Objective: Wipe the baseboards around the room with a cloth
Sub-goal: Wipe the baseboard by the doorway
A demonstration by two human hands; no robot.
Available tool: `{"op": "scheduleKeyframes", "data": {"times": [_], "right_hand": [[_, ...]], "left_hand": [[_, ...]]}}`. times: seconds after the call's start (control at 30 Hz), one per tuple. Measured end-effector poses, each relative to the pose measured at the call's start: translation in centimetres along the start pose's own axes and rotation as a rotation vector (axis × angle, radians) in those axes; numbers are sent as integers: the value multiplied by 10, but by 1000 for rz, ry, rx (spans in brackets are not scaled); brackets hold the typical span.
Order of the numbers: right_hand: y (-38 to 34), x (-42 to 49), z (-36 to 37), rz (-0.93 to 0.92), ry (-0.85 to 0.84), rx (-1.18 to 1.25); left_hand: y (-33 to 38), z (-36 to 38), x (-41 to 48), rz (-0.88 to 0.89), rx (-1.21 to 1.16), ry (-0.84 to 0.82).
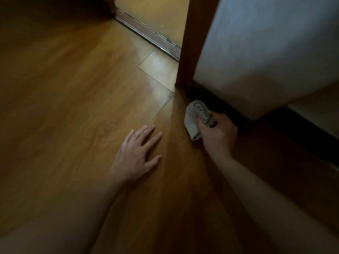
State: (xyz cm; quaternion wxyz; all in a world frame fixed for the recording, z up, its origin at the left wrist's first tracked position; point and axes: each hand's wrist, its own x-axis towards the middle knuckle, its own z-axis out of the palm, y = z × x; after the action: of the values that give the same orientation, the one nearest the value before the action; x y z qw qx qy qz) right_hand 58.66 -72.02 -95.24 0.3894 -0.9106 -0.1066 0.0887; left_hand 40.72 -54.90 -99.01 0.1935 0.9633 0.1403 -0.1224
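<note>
The left hand (136,153) lies flat on the wooden floor (73,88), fingers straight and spread. It holds nothing, and it is probably propping up the person, who is crouched low. The right hand (218,134) is curled around a folded grey cloth (197,116) and grips it in a bunch, so that a thick wad sticks out ahead of the knuckles. That wad sits against the dark baseboard (205,97), which runs just beyond the right hand's fingers and on past its far side along the foot of the pale wall (266,52).

Folding the cloth likely gives a firm pad to press into the strip. The cloth is just ahead of the right hand and well apart from the left. The brown door frame (194,43) stands a little further ahead of the cloth, where this stretch of baseboard ends.
</note>
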Motion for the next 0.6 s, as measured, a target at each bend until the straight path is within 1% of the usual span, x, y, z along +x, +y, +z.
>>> {"op": "scheduleKeyframes", "data": {"times": [0.17, 0.3, 0.6], "right_hand": [[9, 15, 28, -85, 115, -11], [1, 21, 37, -44, 149, 2], [-7, 34, 50, -96, 231, -81]], "left_hand": [[-7, 19, 3, 13, 81, 102], [-12, 19, 3, 25, 86, 107], [-13, 23, 6, 41, 87, 143]]}}
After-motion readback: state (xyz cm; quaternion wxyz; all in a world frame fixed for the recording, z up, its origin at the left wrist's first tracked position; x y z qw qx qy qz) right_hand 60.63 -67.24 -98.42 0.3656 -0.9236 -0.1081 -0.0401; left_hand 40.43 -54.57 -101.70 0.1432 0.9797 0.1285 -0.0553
